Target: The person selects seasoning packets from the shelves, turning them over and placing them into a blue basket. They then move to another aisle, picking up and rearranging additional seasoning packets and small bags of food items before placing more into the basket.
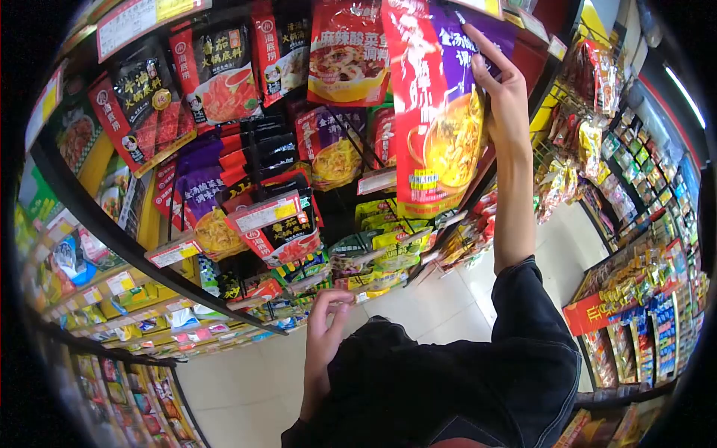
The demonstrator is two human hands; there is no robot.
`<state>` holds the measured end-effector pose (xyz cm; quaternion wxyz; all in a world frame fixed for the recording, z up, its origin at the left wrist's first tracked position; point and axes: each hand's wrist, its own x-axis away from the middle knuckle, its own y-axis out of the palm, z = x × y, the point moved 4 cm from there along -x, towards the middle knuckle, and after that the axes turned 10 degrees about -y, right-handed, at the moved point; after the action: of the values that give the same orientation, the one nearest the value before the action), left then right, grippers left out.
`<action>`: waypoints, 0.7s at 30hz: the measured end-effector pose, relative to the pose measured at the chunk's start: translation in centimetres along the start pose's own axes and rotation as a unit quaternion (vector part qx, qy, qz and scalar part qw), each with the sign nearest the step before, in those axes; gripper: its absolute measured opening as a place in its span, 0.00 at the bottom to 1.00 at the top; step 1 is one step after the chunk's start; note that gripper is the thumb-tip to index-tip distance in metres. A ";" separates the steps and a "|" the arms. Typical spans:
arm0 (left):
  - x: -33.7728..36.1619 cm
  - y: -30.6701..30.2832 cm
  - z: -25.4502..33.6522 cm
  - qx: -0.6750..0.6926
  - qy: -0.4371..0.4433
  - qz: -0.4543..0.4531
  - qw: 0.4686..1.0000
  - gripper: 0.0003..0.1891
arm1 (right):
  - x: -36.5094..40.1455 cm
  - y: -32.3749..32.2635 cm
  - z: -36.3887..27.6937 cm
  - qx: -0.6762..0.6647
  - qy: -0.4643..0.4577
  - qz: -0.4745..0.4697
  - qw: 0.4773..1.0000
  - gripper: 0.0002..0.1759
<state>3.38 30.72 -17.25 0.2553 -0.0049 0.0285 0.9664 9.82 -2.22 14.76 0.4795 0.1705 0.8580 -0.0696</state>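
A large red and purple seasoning packet (437, 119), with a bowl of yellow soup printed on it, hangs at the top right of the rack. My right hand (504, 93) is at its upper right edge, thumb and stretched index finger on the front; the other fingers are hidden. It appears to grip the packet there. Below the rack, my left hand (325, 328) is loosely curled with a gap between thumb and index finger. It holds nothing I can see and is nearest to the low green and yellow packets (385, 250).
Red and black hotpot base packets (216, 75) hang beside a red packet (349, 52). Price tags (175, 252) stick out on the hook ends. A black rack bar (112, 216) slants along the left. More stocked shelves (650, 299) stand right, across a tiled floor (433, 302).
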 end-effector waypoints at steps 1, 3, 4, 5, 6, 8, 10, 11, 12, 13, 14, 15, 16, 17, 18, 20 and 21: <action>0.0 0.0 -0.2 0.002 -0.004 0.002 1.000 0.10 | -0.3 -0.3 0.2 -0.010 0.001 0.014 1.000 0.23; 0.0 0.3 -0.5 0.011 -0.014 0.004 1.000 0.09 | -0.8 -0.6 0.5 -0.017 -0.007 0.044 0.999 0.23; -0.1 0.5 -0.7 0.015 -0.018 0.006 1.000 0.09 | -1.2 -0.8 0.7 0.005 -0.027 0.027 0.999 0.24; -0.2 0.7 -0.7 0.011 -0.015 0.000 1.000 0.09 | -1.5 -1.0 0.8 0.027 -0.046 0.011 0.999 0.26; -0.3 0.9 -0.7 0.008 -0.012 -0.007 1.000 0.09 | -2.1 -1.1 1.1 0.033 -0.044 0.012 0.998 0.27; -0.4 1.1 -0.7 0.003 -0.011 -0.013 1.000 0.09 | -2.9 -1.1 1.3 0.044 -0.036 0.016 0.998 0.28; -0.6 1.3 -0.8 0.001 -0.009 -0.008 1.000 0.09 | -2.8 -0.4 1.2 0.016 -0.005 0.002 1.000 0.29; -0.7 1.3 -0.8 -0.004 -0.010 -0.008 1.000 0.09 | -2.8 0.0 0.9 0.002 0.010 -0.006 1.000 0.29; -0.7 1.3 -0.7 -0.008 -0.010 -0.008 1.000 0.09 | -2.7 0.3 0.3 0.061 0.002 -0.021 0.998 0.29; -0.7 1.3 -0.7 -0.012 -0.011 -0.006 1.000 0.09 | -2.5 0.4 0.3 0.060 0.010 -0.029 0.998 0.29; -0.6 1.3 -0.7 -0.011 -0.014 -0.004 1.000 0.09 | -2.4 0.5 0.3 0.059 0.017 -0.037 0.997 0.29; -0.6 1.3 -0.7 -0.011 -0.018 -0.002 1.000 0.09 | -2.4 0.5 0.4 0.057 0.025 -0.045 0.997 0.29; -0.5 1.3 -0.8 -0.010 -0.022 0.001 1.000 0.09 | -2.5 0.3 1.0 0.021 0.046 -0.038 0.998 0.29; -0.6 1.4 -0.8 -0.008 -0.023 0.001 1.000 0.09 | -2.9 0.4 1.4 0.034 0.042 -0.036 0.998 0.29; -0.6 1.5 -0.9 -0.006 -0.024 0.001 1.000 0.09 | -3.4 0.6 1.8 0.046 0.039 -0.034 0.998 0.28; -0.8 1.6 -1.4 0.004 -0.024 -0.003 1.000 0.09 | -4.9 0.7 5.0 0.014 0.053 -0.051 0.997 0.28; -1.0 1.7 -2.0 0.014 -0.023 -0.006 1.000 0.09 | -6.1 0.4 6.8 0.156 0.052 -0.053 0.985 0.28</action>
<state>3.41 28.62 -19.15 0.2620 0.0211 0.0357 0.9642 18.34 -5.10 16.39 0.3971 0.2005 0.8685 -0.2190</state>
